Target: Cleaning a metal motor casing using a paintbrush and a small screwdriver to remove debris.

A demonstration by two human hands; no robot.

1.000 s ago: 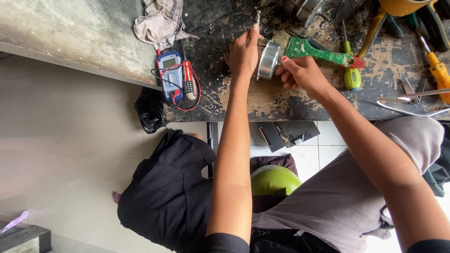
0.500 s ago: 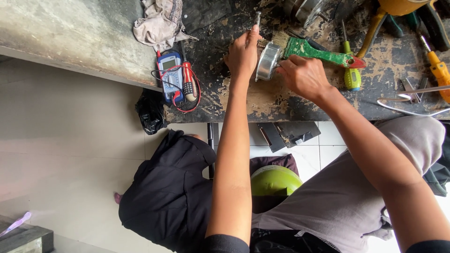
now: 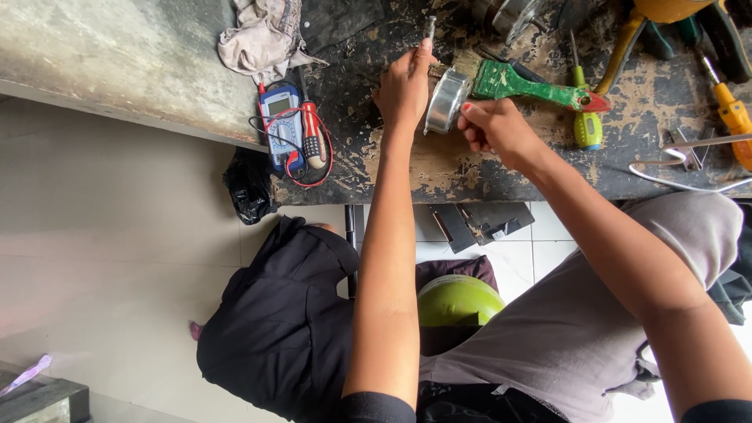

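While the left hand (image 3: 403, 86) gripped a round metal part (image 3: 446, 102) on the workbench (image 3: 439, 168), the right hand (image 3: 493, 125), at three o'clock, clasped a green-handled brush (image 3: 540, 88).

Two bare forearms run from the bottom of the frame to the upper centre. The left hand (image 3: 403, 90) and right hand (image 3: 497, 129) wear no gloves. Black short sleeves edge the bottom. Grey trousers cover a leg at lower right.
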